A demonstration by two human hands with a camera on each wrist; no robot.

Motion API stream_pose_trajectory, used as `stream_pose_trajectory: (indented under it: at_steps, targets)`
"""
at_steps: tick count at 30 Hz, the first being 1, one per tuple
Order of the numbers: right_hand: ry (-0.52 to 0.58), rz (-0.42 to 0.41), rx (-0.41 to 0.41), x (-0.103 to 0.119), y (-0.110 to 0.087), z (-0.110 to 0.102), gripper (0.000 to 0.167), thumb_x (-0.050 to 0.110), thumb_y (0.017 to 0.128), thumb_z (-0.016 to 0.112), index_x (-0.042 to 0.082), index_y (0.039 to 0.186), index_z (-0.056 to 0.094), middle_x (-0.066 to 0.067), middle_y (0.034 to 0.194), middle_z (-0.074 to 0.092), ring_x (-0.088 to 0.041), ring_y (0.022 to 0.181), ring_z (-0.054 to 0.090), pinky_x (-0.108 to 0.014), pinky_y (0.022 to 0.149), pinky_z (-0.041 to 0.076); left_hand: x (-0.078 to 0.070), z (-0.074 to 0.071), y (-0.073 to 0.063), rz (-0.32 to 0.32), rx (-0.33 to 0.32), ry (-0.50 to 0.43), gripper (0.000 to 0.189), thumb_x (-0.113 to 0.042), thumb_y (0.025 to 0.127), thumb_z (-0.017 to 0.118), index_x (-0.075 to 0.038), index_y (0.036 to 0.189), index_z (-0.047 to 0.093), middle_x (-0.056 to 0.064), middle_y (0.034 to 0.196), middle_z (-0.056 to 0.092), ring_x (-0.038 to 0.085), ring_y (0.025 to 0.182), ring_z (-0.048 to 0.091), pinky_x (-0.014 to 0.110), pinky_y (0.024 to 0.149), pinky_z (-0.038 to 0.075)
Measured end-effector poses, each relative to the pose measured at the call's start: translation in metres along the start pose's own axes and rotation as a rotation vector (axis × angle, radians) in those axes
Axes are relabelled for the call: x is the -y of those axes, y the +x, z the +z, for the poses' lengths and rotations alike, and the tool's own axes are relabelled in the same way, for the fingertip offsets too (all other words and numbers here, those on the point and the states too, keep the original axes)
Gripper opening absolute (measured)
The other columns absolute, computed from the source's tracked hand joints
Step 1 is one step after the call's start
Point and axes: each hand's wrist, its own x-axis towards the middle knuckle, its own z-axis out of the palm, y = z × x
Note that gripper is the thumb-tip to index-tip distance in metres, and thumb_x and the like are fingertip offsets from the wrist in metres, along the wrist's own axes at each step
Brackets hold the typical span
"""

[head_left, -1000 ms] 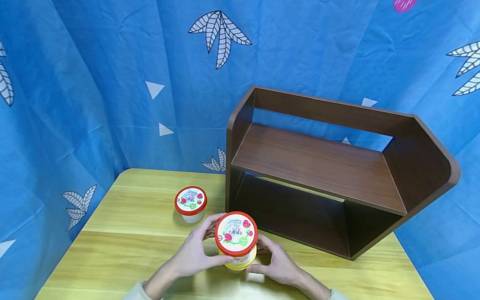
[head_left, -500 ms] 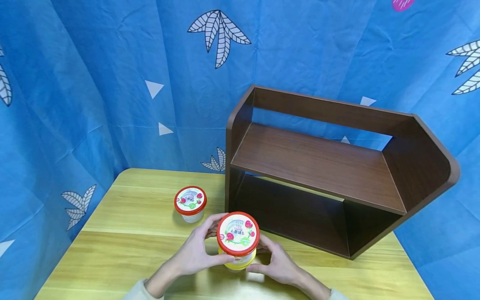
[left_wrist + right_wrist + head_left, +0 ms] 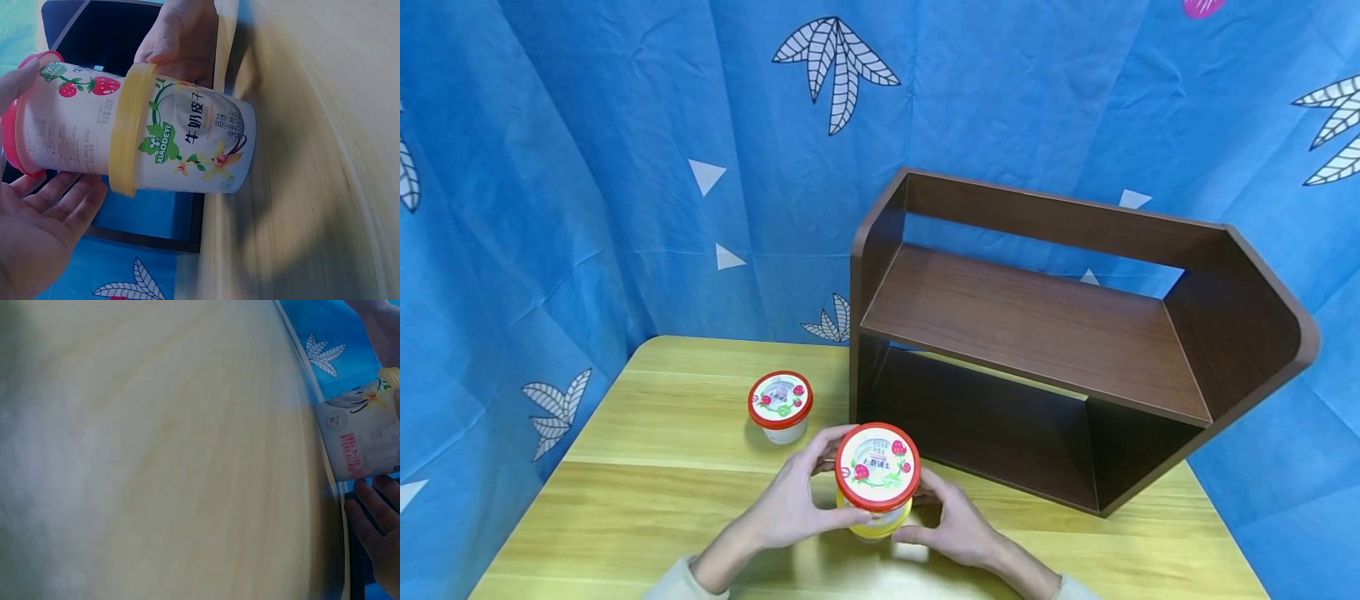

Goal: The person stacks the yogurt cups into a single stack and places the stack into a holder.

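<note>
A red-lidded paper cup with strawberries (image 3: 877,467) sits on top of a yellow-lidded paper cup (image 3: 194,137) in the front middle of the table. My left hand (image 3: 790,500) holds the upper cup, thumb on the near side and fingers on the far side. Lower down, my right hand (image 3: 958,533) grips the yellow-lidded cup, its thumb in front. The left wrist view shows the red lid (image 3: 11,134) facing away from the yellow lid (image 3: 128,125). Whether the lower cup's base touches the table cannot be told.
Another red-lidded cup (image 3: 781,400) stands farther back to the left on the wooden table (image 3: 647,433). A dark brown two-level shelf (image 3: 1037,325) stands at the right, close behind my right hand. A blue patterned curtain (image 3: 647,125) hangs behind.
The upper red-lidded cup has shifted slightly to the right over the yellow-lidded one. Both hands have kept nearly the same places.
</note>
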Motion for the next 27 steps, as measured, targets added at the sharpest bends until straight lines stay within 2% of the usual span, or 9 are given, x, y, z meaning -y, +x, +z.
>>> stream_pose_trajectory:
  at_steps: [10, 16, 18, 22, 27]
  targets:
    - [0.008, 0.014, 0.004, 0.0, 0.0, 0.0, 0.067, 0.023, 0.085, 0.09, 0.014, 0.142, 0.057, -0.006, 0.122, 0.078, -0.007, 0.109, 0.072, -0.031, 0.099, 0.061, 0.0, -0.001, 0.0, 0.011, 0.014, 0.004, 0.093, -0.034, 0.08, 0.093, -0.025, 0.157, 0.042, -0.009, 0.14, 0.065, 0.007, 0.125, 0.063, 0.031, 0.109, 0.057]
    - [0.022, 0.027, 0.013, 0.001, 0.0, -0.001, 0.065, 0.023, 0.086, 0.089, 0.015, 0.142, 0.057, -0.005, 0.122, 0.078, -0.006, 0.109, 0.072, -0.031, 0.099, 0.061, 0.001, -0.009, -0.001, 0.064, 0.007, 0.036, 0.093, -0.031, 0.082, 0.092, -0.016, 0.158, 0.041, -0.002, 0.139, 0.066, 0.008, 0.124, 0.063, 0.033, 0.109, 0.056]
    - [0.02, 0.035, 0.015, 0.001, 0.0, -0.001, 0.065, 0.024, 0.086, 0.089, 0.016, 0.142, 0.057, -0.005, 0.122, 0.078, -0.007, 0.109, 0.072, -0.032, 0.099, 0.061, 0.002, -0.012, -0.002, 0.083, 0.002, 0.053, 0.091, -0.03, 0.082, 0.092, -0.016, 0.157, 0.043, 0.0, 0.139, 0.066, 0.008, 0.124, 0.064, 0.034, 0.109, 0.056]
    - [0.013, 0.042, 0.015, 0.002, 0.0, -0.001, 0.065, 0.023, 0.085, 0.09, 0.017, 0.142, 0.057, -0.004, 0.122, 0.078, -0.007, 0.109, 0.072, -0.034, 0.099, 0.061, 0.004, -0.021, -0.004, 0.119, -0.008, 0.077, 0.087, -0.027, 0.084, 0.091, -0.015, 0.156, 0.044, 0.003, 0.144, 0.066, 0.012, 0.126, 0.065, 0.038, 0.109, 0.057]
    - [0.009, 0.052, 0.014, 0.003, 0.0, -0.001, 0.065, 0.022, 0.085, 0.09, 0.017, 0.141, 0.058, -0.003, 0.121, 0.079, -0.008, 0.109, 0.073, -0.034, 0.099, 0.061, 0.007, -0.034, -0.006, 0.13, -0.035, 0.104, 0.084, -0.023, 0.084, 0.09, -0.016, 0.155, 0.045, 0.005, 0.145, 0.065, 0.027, 0.127, 0.065, 0.035, 0.109, 0.057]
